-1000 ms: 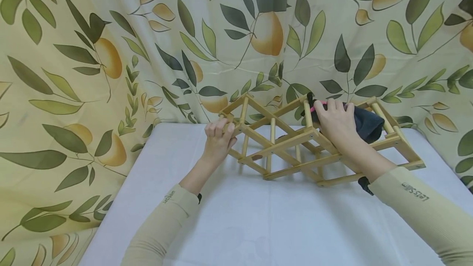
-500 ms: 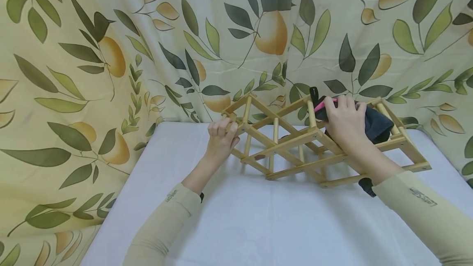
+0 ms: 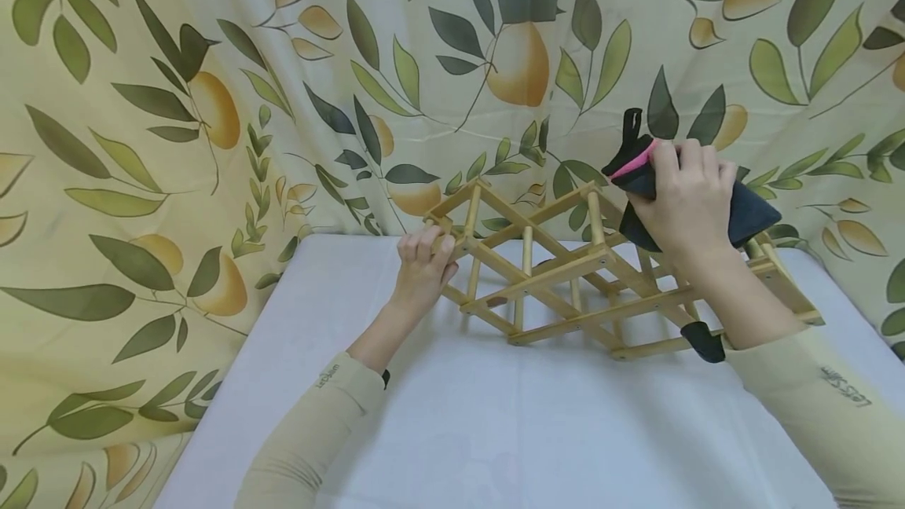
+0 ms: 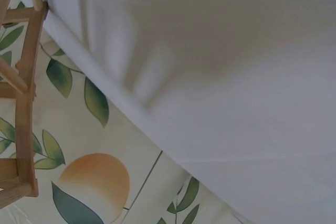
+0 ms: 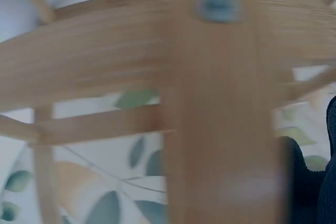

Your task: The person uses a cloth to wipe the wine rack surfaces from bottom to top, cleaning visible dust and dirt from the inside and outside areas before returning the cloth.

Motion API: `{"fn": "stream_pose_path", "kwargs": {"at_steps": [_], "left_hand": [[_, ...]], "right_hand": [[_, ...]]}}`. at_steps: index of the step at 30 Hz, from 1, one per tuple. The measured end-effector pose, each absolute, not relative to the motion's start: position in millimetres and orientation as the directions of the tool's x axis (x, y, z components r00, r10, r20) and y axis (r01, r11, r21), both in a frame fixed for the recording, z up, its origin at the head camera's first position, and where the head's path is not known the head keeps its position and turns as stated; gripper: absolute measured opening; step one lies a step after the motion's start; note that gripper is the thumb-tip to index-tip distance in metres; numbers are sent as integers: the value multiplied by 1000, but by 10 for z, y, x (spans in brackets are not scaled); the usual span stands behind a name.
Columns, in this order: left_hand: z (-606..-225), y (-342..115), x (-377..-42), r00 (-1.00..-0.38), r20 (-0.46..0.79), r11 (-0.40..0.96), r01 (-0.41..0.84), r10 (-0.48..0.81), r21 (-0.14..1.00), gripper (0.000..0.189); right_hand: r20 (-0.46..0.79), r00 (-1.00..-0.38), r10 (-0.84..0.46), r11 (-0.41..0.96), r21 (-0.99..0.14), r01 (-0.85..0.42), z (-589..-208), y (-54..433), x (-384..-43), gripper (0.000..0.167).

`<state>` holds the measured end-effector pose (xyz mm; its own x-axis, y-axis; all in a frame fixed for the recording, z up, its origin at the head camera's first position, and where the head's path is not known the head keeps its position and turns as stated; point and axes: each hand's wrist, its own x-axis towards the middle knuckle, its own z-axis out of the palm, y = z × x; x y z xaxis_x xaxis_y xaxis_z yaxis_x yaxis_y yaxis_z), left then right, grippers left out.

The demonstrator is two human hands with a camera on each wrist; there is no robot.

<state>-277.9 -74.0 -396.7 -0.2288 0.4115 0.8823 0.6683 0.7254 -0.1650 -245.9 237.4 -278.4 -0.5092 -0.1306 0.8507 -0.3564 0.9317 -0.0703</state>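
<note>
A folding wooden lattice rack (image 3: 519,281) with round dowels stands across the table in the head view. My left hand (image 3: 423,261) grips its left end, fingers curled over the upper bar; the left wrist view shows only part of the rack (image 4: 26,98). Above the rack's right part, my right hand (image 3: 689,195) holds a soft, dark navy cloth item (image 3: 752,214) with a pink edge and a black loop. Its pointed end hangs out to the right, and my fingers hide its middle. Dark fabric (image 5: 310,192) also appears at the right edge of the right wrist view.
A white cloth covers the table (image 3: 452,422) under and in front of the rack. Close behind and to the left hangs a curtain (image 3: 283,100) printed with leaves and fruit. A small brown patch (image 3: 497,302) shows among the lower bars.
My right hand has lifted the navy cloth item up and to the right, out from between the rack's bars. My left hand keeps its grip, and the rack stays in place.
</note>
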Motion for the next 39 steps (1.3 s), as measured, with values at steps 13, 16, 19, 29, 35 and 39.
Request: {"fn": "stream_pose_path", "kwargs": {"at_steps": [13, 16, 19, 29, 35, 39], "left_hand": [[-3967, -732, -2774, -229, 881, 713, 683, 414, -158, 40], [-3965, -736, -2775, -225, 876, 732, 655, 425, -187, 43], [-3953, -762, -2767, -226, 866, 769, 591, 446, -242, 43], [-4058, -996, -2695, -268, 839, 853, 379, 473, -360, 42], [-4149, -1029, -2650, -351, 839, 885, 366, 416, -286, 47], [-4171, -1000, -2611, -410, 836, 912, 335, 366, -235, 42]], "right_hand": [[876, -403, -266, 875, 45, -481, -2540, 2059, -1898, 45], [877, -386, -288, 864, 64, -499, -2556, 2006, -1764, 45], [871, -376, -316, 856, 91, -509, -2590, 1961, -1641, 47], [807, -399, -435, 806, 151, -572, -2834, 1867, -1333, 63], [770, -420, -480, 784, 162, -599, -3043, 1750, -1295, 59], [776, -411, -479, 778, 158, -609, -3242, 1655, -1349, 62]]}}
